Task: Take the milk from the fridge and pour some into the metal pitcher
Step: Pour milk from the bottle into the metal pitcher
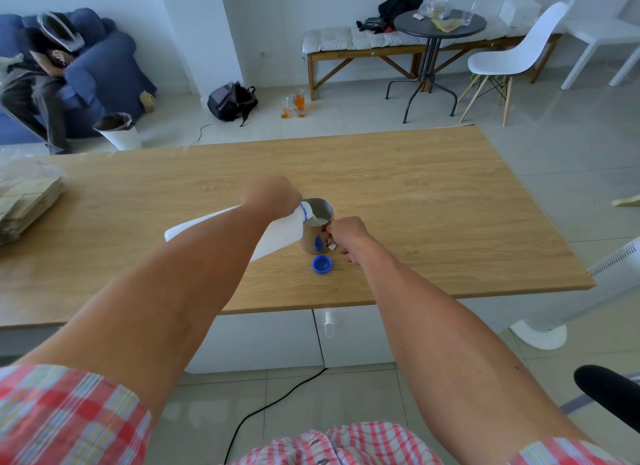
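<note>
Right now the left hand (pixel 272 196) grips the tilted milk bottle (pixel 273 234), its mouth over the metal pitcher (pixel 317 229) on the worktop (pixel 433 201), milk streaming in. The right hand (pixel 346 234) has its fingers curled round the handle. Tipping further could, I judge, overfill the pitcher or splash milk beside the blue cap (pixel 322 265).

Location: domestic living rm, open-plan w/ kitchen-type counter. Evidence: blue sofa (pixel 104 70) at far left; cushioned wooden bench (pixel 360 45) along wall; round café table (pixel 440 26) w/ white chair (pixel 512 59); wood-top counter (pixel 415 194) over white cabinets (pixel 353 336); tiled floor (pixel 346 113).
</note>
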`<state>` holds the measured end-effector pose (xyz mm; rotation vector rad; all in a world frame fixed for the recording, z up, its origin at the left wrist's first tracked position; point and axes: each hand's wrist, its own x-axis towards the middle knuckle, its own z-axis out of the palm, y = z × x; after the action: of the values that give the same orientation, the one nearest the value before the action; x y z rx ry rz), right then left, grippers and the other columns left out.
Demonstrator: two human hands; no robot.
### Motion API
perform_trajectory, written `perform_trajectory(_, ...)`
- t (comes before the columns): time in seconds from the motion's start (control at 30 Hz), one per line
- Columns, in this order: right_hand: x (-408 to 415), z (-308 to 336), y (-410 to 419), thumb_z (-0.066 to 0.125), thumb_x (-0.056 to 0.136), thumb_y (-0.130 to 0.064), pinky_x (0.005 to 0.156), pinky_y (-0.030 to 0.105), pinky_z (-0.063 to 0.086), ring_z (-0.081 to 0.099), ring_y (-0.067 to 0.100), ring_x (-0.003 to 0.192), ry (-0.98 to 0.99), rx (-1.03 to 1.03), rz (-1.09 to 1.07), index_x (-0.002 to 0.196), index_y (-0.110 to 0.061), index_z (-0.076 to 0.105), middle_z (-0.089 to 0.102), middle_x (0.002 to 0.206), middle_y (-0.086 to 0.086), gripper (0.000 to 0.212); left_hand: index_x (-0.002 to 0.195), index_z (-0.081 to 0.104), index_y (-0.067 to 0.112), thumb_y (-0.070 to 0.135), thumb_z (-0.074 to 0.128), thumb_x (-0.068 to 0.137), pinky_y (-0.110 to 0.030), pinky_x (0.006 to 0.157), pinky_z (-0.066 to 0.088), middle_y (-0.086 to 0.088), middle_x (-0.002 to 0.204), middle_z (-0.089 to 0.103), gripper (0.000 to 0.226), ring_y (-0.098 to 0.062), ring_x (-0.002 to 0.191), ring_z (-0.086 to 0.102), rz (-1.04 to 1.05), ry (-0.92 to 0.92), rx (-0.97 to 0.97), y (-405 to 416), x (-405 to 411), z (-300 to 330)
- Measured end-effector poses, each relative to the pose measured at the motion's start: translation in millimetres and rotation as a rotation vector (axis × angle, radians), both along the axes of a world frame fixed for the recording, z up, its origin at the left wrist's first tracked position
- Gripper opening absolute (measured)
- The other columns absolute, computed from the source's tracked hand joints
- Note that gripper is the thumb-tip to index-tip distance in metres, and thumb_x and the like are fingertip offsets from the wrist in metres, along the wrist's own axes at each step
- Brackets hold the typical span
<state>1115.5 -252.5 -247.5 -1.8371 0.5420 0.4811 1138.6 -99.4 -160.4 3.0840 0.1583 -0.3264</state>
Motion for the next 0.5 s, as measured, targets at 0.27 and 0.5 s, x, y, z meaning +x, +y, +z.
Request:
perform_trajectory(0.27,0.8,-2.3,0.1,0.05,0.096,-0.01,0.041,0.021,0.031,0.037,0.014,0.047,0.0,-0.003,-0.005,0.092,-0.012,0.07,0.055,0.067,0.003,0.02,0.101,0.06,0.013,0.036,0.045,0.099,-0.039,0.078,0.047,-0.005,0.086,0.055,0.027,-0.03,0.091,0.06,-0.004,-0.003,0.005,0.3,0.3,-0.8)
perform_trajectory(0.5,2.4,-4.5,0.1,0.05,0.094,-0.012,0.042,0.022,0.031,0.036,0.014,0.047,0.014,-0.004,-0.004,0.09,-0.012,0.069,0.053,0.067,0.003,0.02,0.102,0.06,0.013,0.035,0.045,0.1,-0.039,0.079,0.047,-0.007,0.094,0.059,0.027,-0.03,0.093,0.061,-0.007,0.002,0.014,-0.7,0.2,0.4)
